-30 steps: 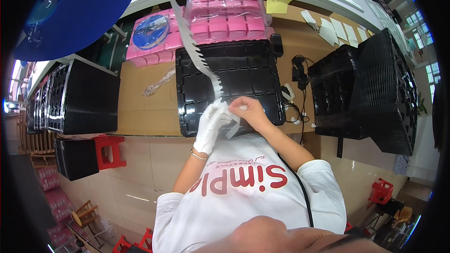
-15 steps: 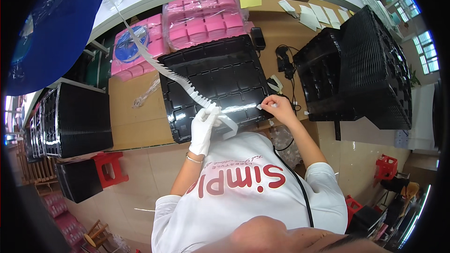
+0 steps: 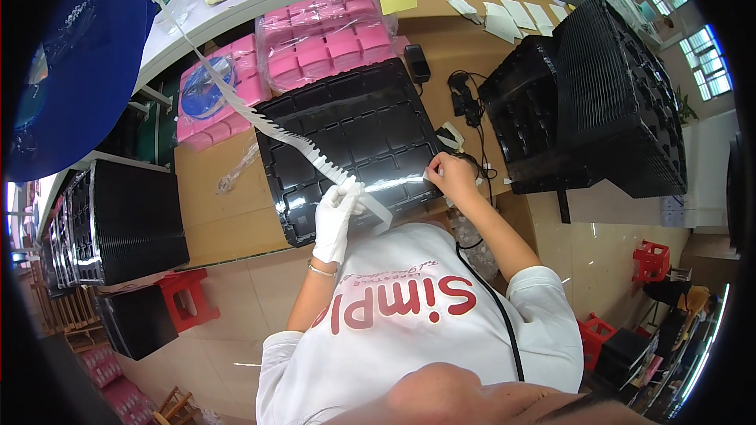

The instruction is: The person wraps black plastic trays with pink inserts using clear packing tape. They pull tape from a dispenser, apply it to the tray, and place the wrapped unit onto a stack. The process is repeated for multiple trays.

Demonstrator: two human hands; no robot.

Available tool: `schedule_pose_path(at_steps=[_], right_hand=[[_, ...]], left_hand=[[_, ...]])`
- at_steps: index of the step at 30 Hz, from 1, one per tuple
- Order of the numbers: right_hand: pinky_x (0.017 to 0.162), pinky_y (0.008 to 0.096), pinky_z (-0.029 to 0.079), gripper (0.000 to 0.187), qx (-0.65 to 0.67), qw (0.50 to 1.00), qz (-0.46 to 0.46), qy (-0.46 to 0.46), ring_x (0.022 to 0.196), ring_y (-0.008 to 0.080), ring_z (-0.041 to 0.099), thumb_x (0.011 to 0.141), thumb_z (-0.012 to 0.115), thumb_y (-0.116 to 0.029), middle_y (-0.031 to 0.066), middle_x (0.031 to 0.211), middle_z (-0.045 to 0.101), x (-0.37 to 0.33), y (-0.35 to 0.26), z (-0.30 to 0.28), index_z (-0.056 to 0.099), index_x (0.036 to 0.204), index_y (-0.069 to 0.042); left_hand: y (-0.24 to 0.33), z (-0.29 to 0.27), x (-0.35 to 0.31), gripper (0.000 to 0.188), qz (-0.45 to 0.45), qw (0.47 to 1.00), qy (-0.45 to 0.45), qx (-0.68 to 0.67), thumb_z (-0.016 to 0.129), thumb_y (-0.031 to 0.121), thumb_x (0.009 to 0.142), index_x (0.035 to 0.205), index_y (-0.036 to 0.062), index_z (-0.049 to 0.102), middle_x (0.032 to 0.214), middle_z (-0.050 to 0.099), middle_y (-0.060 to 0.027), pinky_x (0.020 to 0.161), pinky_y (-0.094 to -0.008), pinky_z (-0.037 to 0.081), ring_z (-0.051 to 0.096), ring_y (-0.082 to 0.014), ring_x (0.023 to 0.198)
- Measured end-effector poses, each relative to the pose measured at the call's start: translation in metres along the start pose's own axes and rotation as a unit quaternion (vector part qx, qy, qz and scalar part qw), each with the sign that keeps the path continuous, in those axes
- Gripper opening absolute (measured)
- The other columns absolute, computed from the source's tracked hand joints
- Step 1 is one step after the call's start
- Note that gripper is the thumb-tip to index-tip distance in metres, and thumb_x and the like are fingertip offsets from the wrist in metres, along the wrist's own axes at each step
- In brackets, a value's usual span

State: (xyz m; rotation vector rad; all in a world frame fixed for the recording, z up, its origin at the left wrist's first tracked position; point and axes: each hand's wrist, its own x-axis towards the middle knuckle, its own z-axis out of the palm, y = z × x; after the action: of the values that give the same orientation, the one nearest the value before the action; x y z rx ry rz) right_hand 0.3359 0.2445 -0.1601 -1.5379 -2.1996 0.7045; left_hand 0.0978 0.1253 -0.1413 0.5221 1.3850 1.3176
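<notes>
Gloved in white, the left hand point(image 3: 334, 224), in the head view, has its fingers curled and pinching a toothed white strip point(image 3: 303, 148) near its lower end, probably to steady it above the tray while the other hand is occupied. That strip slants up to the edge of a large blue disc point(image 3: 75, 102), which seems to carry its far end. Bare fingertips of the right hand point(image 3: 453, 179) are drawn together around a small white piece point(image 3: 428, 175) at the near right corner of the black tray point(image 3: 358, 114); I cannot tell whether they press on it. Bare skin likely gives a finer grip. Face to the worker, the tray rests on brown cardboard point(image 3: 216, 224), within easy reach, with stacked trays point(image 3: 614, 110) to the right.
</notes>
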Motion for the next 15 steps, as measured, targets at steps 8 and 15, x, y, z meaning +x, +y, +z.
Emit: schedule_pose_path(at_steps=[8,15], right_hand=[[0.074,0.0293,0.050,0.013,0.236,0.962,-0.001,-0.137,0.079,0.0142,0.064,0.080,0.071,-0.013,0.0041,0.082,0.068,-0.028,0.015,-0.033,0.068,0.088,-0.004],[0.074,0.0259,0.046,0.015,0.135,0.898,0.329,0.260,0.082,0.0124,0.059,0.085,0.064,-0.011,0.0053,0.088,0.063,-0.192,0.262,0.026,0.061,0.097,-0.002]], left_hand=[[-0.004,-0.005,0.001,0.019,0.014,1.000,-0.010,0.014,0.068,0.021,0.091,0.097,0.0034,0.065,0.083,0.067,-0.0026,0.064,-0.0206,0.046,0.058,-0.0063,0.067],[-0.003,-0.025,-0.021,0.017,0.060,0.990,-0.008,0.127,0.069,0.013,0.089,0.100,-0.0005,0.067,0.087,0.067,-0.0027,0.066,-0.0216,0.049,0.059,-0.0071,0.071]])
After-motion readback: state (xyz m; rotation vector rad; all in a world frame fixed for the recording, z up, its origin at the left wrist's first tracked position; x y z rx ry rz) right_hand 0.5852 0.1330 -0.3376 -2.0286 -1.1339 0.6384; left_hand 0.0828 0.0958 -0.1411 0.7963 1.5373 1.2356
